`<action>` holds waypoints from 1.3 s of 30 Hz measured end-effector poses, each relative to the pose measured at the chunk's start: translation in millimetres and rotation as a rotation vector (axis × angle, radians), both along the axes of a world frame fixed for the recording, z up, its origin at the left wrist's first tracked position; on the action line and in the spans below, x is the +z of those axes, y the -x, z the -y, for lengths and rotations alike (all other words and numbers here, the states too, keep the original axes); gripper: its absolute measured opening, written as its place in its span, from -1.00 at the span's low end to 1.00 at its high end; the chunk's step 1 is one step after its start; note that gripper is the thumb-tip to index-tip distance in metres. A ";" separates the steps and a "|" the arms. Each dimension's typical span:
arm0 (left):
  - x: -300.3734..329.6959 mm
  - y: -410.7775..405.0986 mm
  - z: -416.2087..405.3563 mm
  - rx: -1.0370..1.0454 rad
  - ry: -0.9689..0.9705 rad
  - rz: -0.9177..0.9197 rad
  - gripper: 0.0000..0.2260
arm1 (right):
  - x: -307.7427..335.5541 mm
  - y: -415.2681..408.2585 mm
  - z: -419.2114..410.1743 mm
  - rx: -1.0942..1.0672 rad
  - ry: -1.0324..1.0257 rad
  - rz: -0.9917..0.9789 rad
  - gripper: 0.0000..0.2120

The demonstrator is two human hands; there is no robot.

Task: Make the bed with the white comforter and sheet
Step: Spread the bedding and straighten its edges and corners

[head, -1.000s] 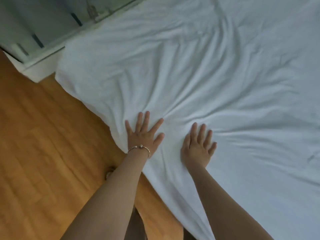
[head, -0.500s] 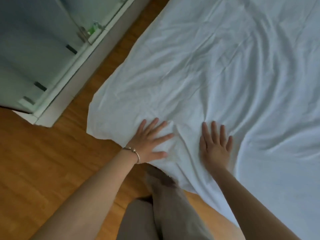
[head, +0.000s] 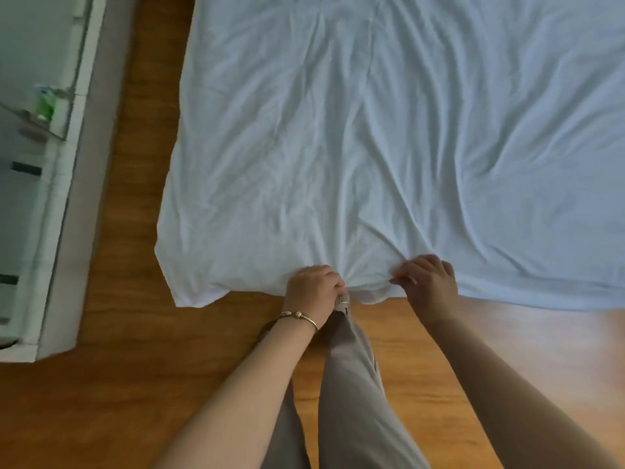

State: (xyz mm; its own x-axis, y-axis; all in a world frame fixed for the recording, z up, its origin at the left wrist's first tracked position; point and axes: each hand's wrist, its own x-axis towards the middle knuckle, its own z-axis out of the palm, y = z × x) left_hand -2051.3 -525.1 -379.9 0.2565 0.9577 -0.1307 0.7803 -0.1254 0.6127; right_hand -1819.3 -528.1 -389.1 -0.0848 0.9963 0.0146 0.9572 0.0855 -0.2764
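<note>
At sheet [head: 338,147] near edge, both hands' grips: left hand [head: 313,286], right hand [head: 427,282].

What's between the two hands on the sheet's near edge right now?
Head view: only a short bunched stretch of the white sheet edge lies between left hand and right hand.

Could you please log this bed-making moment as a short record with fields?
cloth: white sheet, wrinkled, spread out flat
left hand: left hand shut on the sheet's near edge, bracelet on wrist
right hand: right hand pinching the same edge, fingers curled
gap between hands: cloth bunched into folds
floor: wooden floor bare along the near edge
left of sheet: white furniture
</note>
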 end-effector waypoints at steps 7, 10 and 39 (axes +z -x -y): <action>-1.1 11.6 7.6 -0.243 0.261 -0.296 -0.90 | 19.9 13.3 43.3 -0.133 0.353 -0.177 -0.97; -1.4 4.3 -2.5 -0.394 0.261 -0.506 -0.86 | 7.0 14.5 54.8 -0.114 0.502 -0.031 -0.90; -11.7 311.3 -150.8 -0.201 0.429 -0.293 -0.64 | 14.6 306.2 -160.7 -0.468 0.497 -0.080 -0.43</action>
